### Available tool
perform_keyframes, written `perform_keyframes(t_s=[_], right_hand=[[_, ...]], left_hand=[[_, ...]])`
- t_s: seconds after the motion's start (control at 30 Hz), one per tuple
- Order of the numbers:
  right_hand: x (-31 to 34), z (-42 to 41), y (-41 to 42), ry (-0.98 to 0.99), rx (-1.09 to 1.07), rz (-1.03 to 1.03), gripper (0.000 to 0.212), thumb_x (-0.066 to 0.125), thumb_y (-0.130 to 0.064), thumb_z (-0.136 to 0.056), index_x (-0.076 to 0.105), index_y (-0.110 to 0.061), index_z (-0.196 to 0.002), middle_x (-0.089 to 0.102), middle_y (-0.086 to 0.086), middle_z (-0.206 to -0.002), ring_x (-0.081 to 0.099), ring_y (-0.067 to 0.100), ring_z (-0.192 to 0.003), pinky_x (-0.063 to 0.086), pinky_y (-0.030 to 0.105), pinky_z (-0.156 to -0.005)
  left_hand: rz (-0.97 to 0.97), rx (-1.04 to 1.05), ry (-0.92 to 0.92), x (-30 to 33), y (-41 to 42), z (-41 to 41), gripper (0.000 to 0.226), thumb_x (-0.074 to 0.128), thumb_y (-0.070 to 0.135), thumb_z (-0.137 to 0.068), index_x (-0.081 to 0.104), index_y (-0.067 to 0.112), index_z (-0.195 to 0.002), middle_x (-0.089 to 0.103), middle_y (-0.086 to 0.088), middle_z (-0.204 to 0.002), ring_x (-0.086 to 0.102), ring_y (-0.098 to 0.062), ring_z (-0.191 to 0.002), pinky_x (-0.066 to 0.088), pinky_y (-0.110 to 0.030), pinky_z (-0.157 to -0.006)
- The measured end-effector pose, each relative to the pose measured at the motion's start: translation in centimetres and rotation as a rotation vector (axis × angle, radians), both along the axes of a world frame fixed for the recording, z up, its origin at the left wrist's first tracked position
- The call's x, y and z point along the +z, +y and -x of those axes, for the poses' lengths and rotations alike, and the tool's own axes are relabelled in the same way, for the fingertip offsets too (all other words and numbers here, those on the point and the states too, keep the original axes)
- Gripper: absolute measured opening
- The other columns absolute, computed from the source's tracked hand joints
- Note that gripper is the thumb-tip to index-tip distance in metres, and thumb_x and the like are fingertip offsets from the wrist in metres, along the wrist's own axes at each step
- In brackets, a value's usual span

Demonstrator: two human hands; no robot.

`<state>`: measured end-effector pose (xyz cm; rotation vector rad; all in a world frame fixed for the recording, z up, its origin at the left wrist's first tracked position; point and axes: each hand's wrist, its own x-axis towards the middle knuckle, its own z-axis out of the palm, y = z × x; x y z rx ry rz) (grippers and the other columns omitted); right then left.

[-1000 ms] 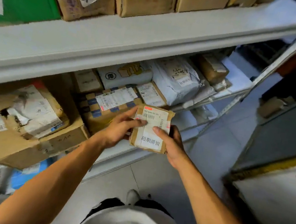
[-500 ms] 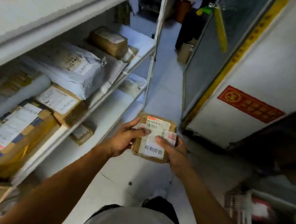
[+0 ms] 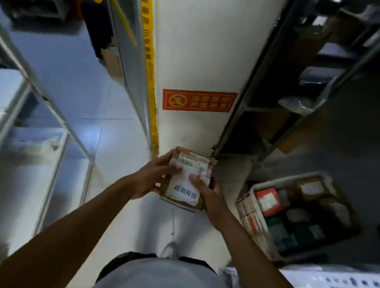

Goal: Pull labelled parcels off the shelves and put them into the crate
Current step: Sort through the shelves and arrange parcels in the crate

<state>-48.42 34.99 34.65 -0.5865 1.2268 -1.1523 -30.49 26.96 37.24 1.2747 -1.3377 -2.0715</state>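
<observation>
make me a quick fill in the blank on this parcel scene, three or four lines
1. The small brown cardboard parcel with a white label is held by ____ hands.
2. The white slatted plastic crate sits on the floor to the person's ____.
3. The red rectangular sign is stuck on a ____ wall.
4. The crate already holds ____ parcels.

Missing words: both; right; white; several
</observation>
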Motion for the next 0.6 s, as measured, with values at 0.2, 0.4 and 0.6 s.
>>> perform_keyframes(t_s=[0.2, 0.4, 0.6], right_hand=[[-1.0, 7.6, 1.2, -0.001, -0.294, -0.075, 0.050, 0.083, -0.033, -0.074, 0.068, -0.015, -0.119, 0.074, 0.011, -0.115, 0.071, 0.032, -0.107, 0.055, 0.053, -0.097], [-2.9, 13.3, 2.2, -0.022, -0.570, -0.137, 0.076, 0.090, -0.036, -0.065, 0.060, -0.009, -0.130, 0.073, 0.013, -0.118, 0.071, 0.033, -0.106, 0.057, 0.051, -0.093], [-4.1, 18.6, 1.0, -0.043, -0.722, -0.137, 0.058, 0.087, -0.029, -0.076, 0.065, -0.007, -0.124, 0.073, 0.017, -0.116, 0.070, 0.037, -0.107, 0.056, 0.054, -0.094]], left_hand=[[-0.022, -0.238, -0.025, -0.5, -2.8, 10.4, 0.041, 0.057, 0.027, -0.100, 0.051, 0.040, -0.138, 0.068, -0.009, -0.121, 0.071, -0.028, -0.104, 0.061, -0.043, -0.076], [-0.043, -0.449, -0.012, -1.2, -4.4, 18.7, 0.040, 0.059, 0.026, -0.099, 0.052, 0.037, -0.136, 0.070, -0.009, -0.121, 0.071, -0.031, -0.107, 0.060, -0.049, -0.085], [-0.031, -0.664, 0.003, -2.5, -7.7, 27.0, 0.032, 0.055, 0.026, -0.101, 0.056, 0.030, -0.133, 0.069, -0.011, -0.120, 0.071, -0.031, -0.106, 0.061, -0.049, -0.079]])
